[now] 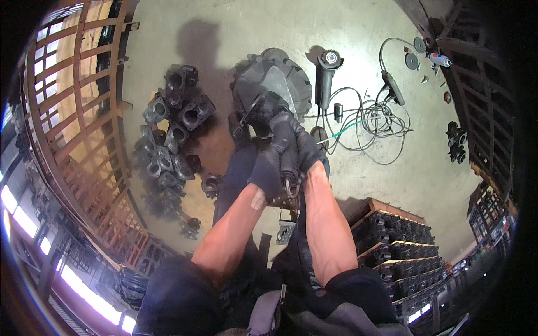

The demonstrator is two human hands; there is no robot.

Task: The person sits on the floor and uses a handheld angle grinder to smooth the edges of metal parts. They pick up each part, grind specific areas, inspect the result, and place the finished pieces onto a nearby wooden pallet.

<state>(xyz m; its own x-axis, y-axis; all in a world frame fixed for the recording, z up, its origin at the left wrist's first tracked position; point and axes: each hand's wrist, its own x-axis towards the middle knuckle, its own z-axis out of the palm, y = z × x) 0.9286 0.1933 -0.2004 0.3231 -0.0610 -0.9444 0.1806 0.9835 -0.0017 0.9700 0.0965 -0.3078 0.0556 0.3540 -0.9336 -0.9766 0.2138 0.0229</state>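
Note:
Both my hands wear dark gloves and are close together in front of my knees. My left hand [265, 162] and my right hand [302, 145] are closed around a dark power tool [289, 159] that looks like an angle grinder. Its cord end points toward me, and its head lies at the near edge of a large round dark metal piece [300, 84]. A flat grey face shows on that piece. Whether the tool's disc touches any part is hidden by the head and gloves.
Several dark pipe-like castings [176, 134] lie heaped at the left. A second angle grinder [324, 84] rests on the floor to the right, near tangled cables [375, 126], discs [412, 60] and a spray can [440, 60]. Stacked castings [392, 241] stand at lower right; a rusty metal cage [78, 106] borders the left.

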